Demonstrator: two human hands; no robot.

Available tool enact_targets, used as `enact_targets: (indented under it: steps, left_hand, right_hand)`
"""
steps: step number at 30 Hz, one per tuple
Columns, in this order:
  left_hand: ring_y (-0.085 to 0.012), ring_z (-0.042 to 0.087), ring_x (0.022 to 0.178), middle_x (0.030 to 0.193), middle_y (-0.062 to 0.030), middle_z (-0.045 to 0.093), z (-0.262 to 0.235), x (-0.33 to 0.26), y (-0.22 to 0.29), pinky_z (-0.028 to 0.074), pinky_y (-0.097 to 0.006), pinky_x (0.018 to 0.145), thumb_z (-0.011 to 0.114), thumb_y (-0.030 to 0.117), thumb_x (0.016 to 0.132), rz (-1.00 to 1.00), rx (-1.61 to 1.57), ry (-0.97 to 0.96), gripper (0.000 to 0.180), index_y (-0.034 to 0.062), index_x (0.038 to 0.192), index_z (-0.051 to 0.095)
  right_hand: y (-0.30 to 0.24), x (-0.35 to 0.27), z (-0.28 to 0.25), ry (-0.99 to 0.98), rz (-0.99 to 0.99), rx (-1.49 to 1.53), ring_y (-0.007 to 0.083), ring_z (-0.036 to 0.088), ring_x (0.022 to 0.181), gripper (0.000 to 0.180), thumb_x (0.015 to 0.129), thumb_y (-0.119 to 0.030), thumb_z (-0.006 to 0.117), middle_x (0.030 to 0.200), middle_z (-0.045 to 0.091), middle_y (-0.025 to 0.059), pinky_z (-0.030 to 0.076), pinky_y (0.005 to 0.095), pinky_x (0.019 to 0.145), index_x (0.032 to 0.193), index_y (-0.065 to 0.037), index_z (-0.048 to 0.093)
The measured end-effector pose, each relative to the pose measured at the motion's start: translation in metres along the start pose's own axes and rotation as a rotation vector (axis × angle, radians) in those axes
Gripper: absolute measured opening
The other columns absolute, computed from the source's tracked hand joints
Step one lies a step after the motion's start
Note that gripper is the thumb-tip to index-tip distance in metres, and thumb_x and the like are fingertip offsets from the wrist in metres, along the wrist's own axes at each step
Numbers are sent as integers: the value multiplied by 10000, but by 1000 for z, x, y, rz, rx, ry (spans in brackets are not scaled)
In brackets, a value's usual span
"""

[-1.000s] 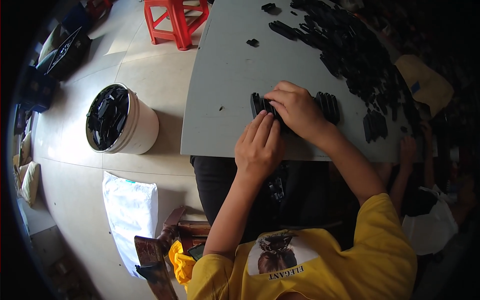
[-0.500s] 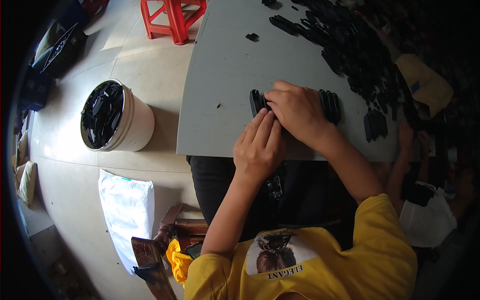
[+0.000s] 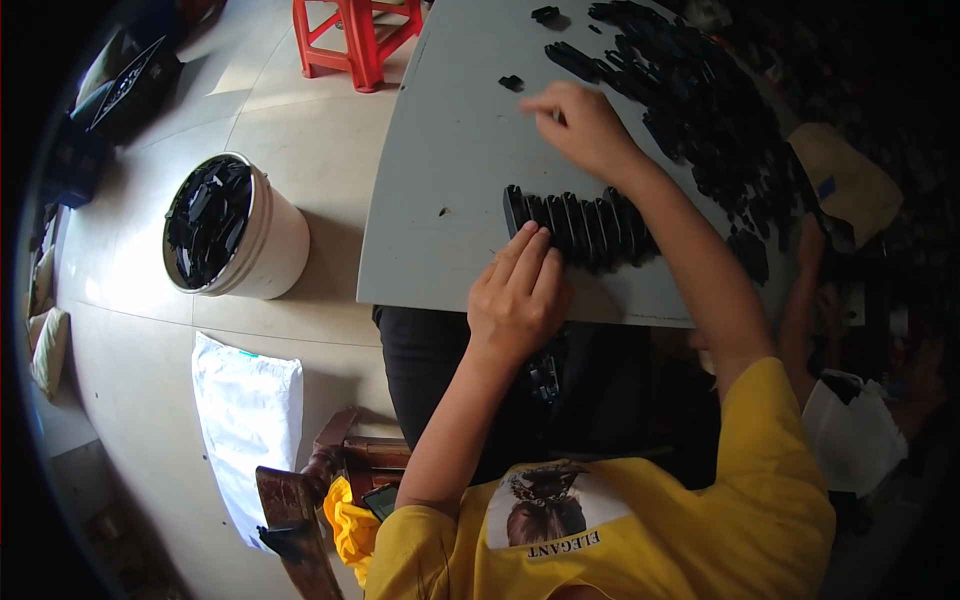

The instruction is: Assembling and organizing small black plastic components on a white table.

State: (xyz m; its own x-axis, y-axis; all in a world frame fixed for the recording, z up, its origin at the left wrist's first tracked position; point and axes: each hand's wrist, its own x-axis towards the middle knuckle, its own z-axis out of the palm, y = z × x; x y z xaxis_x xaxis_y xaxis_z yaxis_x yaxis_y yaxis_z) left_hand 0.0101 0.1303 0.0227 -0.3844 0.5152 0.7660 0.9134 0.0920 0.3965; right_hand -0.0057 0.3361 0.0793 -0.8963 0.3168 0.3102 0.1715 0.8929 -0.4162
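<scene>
A row of several slim black plastic pieces (image 3: 585, 230) stands side by side near the table's front edge. My left hand (image 3: 520, 290) rests at the row's left end, its outstretched fingertips touching the leftmost pieces; its thumb is hidden. Beyond the row, my right hand (image 3: 585, 130) hovers over the table, slightly blurred. Its index finger points left with a gap below it, and I see nothing in it. A small black piece (image 3: 511, 83) lies just past those fingers. To the right spreads a large heap of similar black pieces (image 3: 700, 110).
The grey table (image 3: 430, 240) has its left edge beside a white bucket (image 3: 280, 245) full of black pieces on the floor. A red stool (image 3: 360, 50) stands beyond. A white sack (image 3: 245, 430) lies near a wooden chair (image 3: 290, 520). Another person's arm (image 3: 803, 280) shows at right.
My right hand has left the row and moved up and away over the table, uncovering the middle pieces. My left hand stays at the row's left end. The view has shifted slightly.
</scene>
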Motion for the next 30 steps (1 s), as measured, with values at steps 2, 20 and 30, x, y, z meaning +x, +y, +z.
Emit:
enact_targets:
  steps: [2,20,30]
  left_hand:
    - [-256,666,992,980,-126,680,3,-1,-1,558,-332,802,609,59,709,-6,-12,25,136,16,834,640]
    - [-271,675,889,884,-122,663,4,-1,-6,555,-343,715,606,52,699,3,-13,174,134,7,822,633]
    - [-256,683,891,864,-110,662,7,-2,-4,555,-334,698,601,49,688,-15,-13,161,132,4,808,630]
  right_hand:
    - [12,26,24,149,8,-66,257,633,745,202,832,-84,604,859,647,104,500,342,674,992,-96,726]
    - [-44,-53,-17,9,-136,17,247,621,640,134,794,-74,700,763,657,99,494,302,590,919,-27,714]
    - [-64,-44,-10,-213,-221,-355,300,614,651,88,802,-99,655,752,639,112,502,379,604,781,-14,668]
